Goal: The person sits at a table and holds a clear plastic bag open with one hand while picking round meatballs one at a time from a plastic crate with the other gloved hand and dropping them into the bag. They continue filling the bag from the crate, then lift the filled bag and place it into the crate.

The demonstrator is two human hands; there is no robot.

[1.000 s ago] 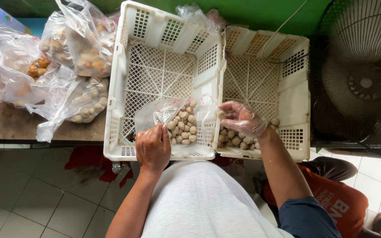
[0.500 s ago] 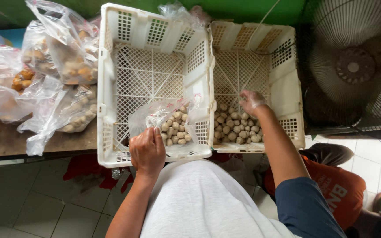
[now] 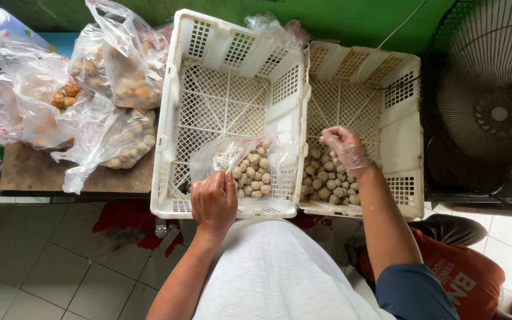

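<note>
My left hand (image 3: 213, 201) grips the near edge of a clear plastic bag (image 3: 250, 166) partly filled with small pale round balls. The bag rests in the near right corner of a white lattice crate (image 3: 208, 106). My right hand (image 3: 344, 148), in a thin clear glove, hovers with fingers curled over a pile of the same pale balls (image 3: 324, 184) in a second white crate (image 3: 398, 124) on the right. Whether it holds any balls I cannot tell.
Several filled plastic bags (image 3: 72, 101) of brownish and pale balls lie on a dark wooden table (image 3: 37, 175) at the left. A black fan (image 3: 493, 112) stands at the right. A squeeze bottle (image 3: 1, 21) is at the top left. Tiled floor lies below.
My right hand has gone from the bag's mouth down into the right crate's pile and now rises above it. My left hand still holds the bag.
</note>
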